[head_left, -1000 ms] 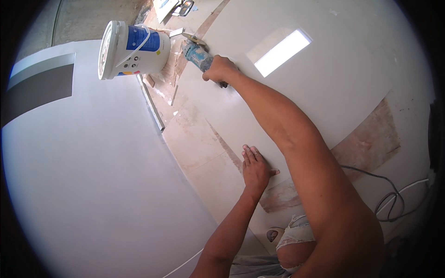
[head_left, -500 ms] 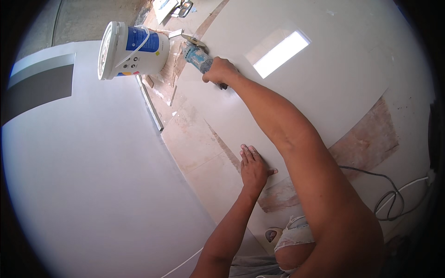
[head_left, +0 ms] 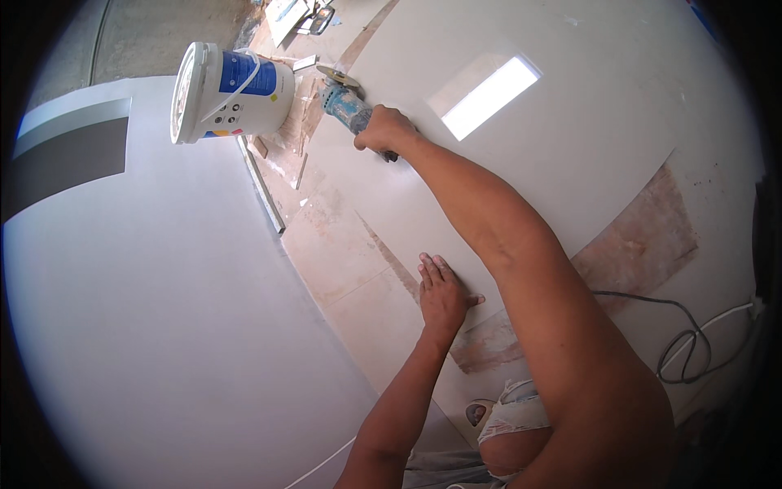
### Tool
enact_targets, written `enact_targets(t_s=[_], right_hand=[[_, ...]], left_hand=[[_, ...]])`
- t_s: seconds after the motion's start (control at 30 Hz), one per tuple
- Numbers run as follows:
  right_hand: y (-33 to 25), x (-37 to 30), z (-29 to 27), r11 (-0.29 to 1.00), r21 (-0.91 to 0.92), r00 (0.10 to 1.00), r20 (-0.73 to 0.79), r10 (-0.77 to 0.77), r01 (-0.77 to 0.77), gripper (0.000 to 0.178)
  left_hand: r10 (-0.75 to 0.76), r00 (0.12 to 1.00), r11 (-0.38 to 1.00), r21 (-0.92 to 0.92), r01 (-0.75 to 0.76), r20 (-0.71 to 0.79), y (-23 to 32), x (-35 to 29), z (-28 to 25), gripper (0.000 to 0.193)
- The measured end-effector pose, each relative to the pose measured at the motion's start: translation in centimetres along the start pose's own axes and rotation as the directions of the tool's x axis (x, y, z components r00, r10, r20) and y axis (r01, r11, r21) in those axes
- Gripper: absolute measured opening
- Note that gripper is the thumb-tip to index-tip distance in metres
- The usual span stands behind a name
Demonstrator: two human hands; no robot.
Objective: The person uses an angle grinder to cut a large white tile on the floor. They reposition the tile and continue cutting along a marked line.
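A teal angle grinder point(head_left: 349, 109) with a round disc point(head_left: 338, 76) at its far end is gripped in my right hand point(head_left: 388, 133). The arm is stretched far forward, and the tool rests on or just above the large pale, glossy slab point(head_left: 554, 106). Flat on the slab's near left edge lies my left hand point(head_left: 443, 297), fingers stretched out and thumb apart, holding nothing. Left of the grinder a white bucket point(head_left: 259, 85) with a blue label and a wire handle stands close by.
A white wall point(head_left: 187, 310) runs along the left. Thin tile strips point(head_left: 262, 186) lie at its foot below the bucket. Brownish bare patches point(head_left: 639, 232) show beside the slab. Dark cable point(head_left: 688, 342) coils at the right. Tools and offcuts point(head_left: 301, 18) lie at the far end.
Both hands keep their places, the right still around the grinder and the left still flat on the slab. The whole view has shifted very slightly.
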State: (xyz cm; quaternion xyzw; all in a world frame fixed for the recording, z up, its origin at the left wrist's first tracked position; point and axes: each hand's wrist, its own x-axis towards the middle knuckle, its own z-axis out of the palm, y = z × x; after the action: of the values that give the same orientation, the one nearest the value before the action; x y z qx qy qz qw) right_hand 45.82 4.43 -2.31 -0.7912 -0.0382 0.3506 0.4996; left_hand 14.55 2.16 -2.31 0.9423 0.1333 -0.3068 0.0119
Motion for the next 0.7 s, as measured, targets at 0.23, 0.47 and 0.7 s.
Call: enact_targets(t_s=[0.23, 0.47, 0.7], right_hand=[[0.52, 0.02, 0.01, 1.0, 0.017, 1.0, 0.013, -0.021, 0.02, 0.068], [0.63, -0.39, 0.01, 0.999, 0.023, 1.0, 0.007, -0.023, 0.022, 0.064], [0.77, -0.81, -0.04, 1.0, 0.023, 1.0, -0.001, -0.02, 0.02, 0.063]], left_hand=[[-0.001, 1.0, 1.0, 0.0, 0.001, -0.006, 0.17, 0.03, -0.2, 0.125], [-0.002, 1.0, 1.0, -0.013, 0.002, -0.007, 0.22, 0.09, -0.35, 0.126], [-0.004, 1.0, 1.0, -0.017, 0.004, -0.004, 0.26, 0.12, -0.49, 0.126]])
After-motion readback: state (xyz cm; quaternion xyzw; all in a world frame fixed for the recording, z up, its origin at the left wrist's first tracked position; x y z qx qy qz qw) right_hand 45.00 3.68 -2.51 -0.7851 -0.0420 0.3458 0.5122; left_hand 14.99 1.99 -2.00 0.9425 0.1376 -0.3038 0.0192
